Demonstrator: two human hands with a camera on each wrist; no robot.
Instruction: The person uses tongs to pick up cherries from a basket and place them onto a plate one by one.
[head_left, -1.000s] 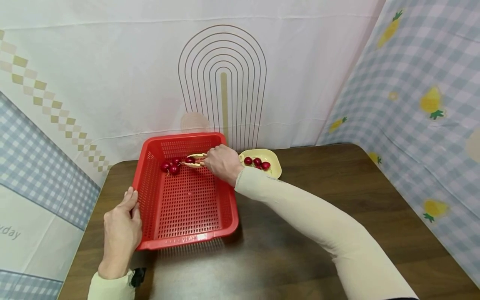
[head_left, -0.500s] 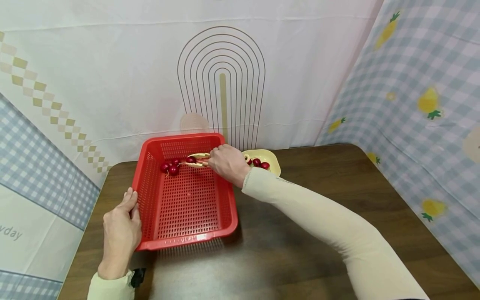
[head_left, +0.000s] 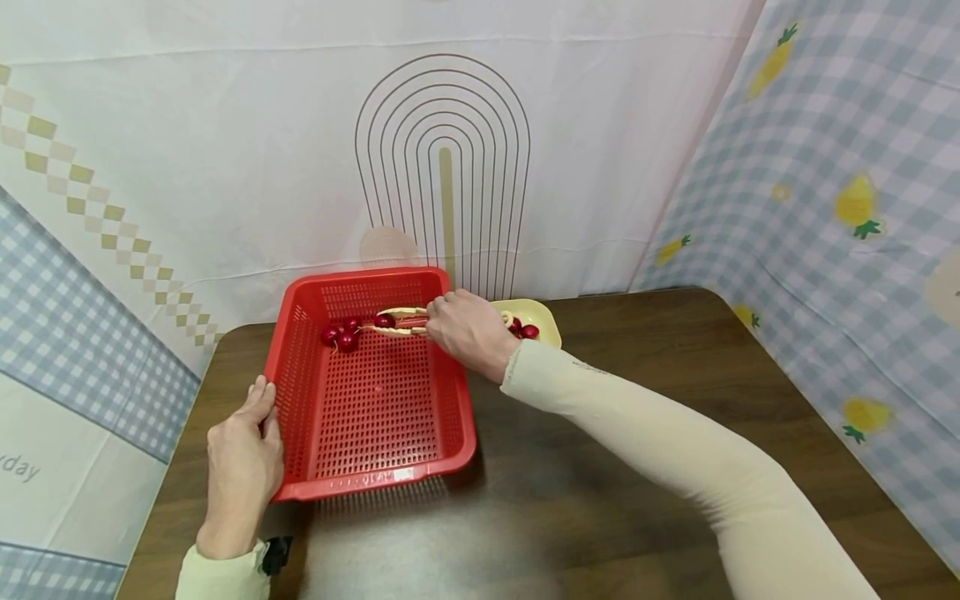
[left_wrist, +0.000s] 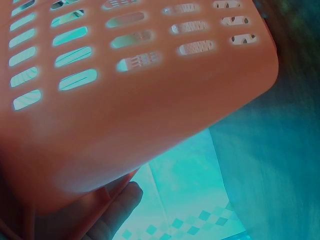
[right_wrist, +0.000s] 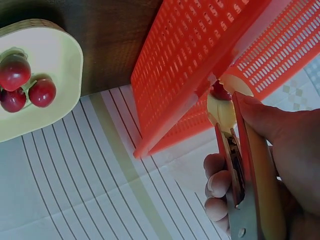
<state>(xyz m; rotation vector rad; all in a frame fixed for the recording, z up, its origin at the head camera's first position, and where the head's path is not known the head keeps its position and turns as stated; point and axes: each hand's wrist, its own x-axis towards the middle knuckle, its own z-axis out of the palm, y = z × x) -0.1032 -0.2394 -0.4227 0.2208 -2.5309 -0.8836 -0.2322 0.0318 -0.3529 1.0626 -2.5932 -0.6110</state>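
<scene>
Gripping the tongs [right_wrist: 260, 180] in the right hand [head_left: 468, 333], with fingers wrapped round both handle arms and tips parted around one round red piece [head_left: 384, 321]. Bracing the red basket [head_left: 375, 477] by the left rim with the left hand [head_left: 243, 458], with fingers bent at the edge; thumb position not possible to tell.

Located between the tong tips, in the far half of the basket, near three loose red pieces [head_left: 347, 341]; clearance above the mesh floor not possible to tell.

Judged light, firm and smooth-skinned: probably slippery, prone to rolling and easily bruised under hard squeezing. Take hold across the widest girth, with tips centred on opposite sides; avoid pinching off-centre. Expect stiff, springy tongs; hold well behind the tips and squeeze evenly.

Nearly spherical, hence without a clear long axis; direction of the stem end not possible to tell. For the tongs, long axis roughly crosswise over the right rim, with tips pointing left into the basket and riveted end toward the wrist, on the side of the yellow dish [right_wrist: 60, 60].
</scene>
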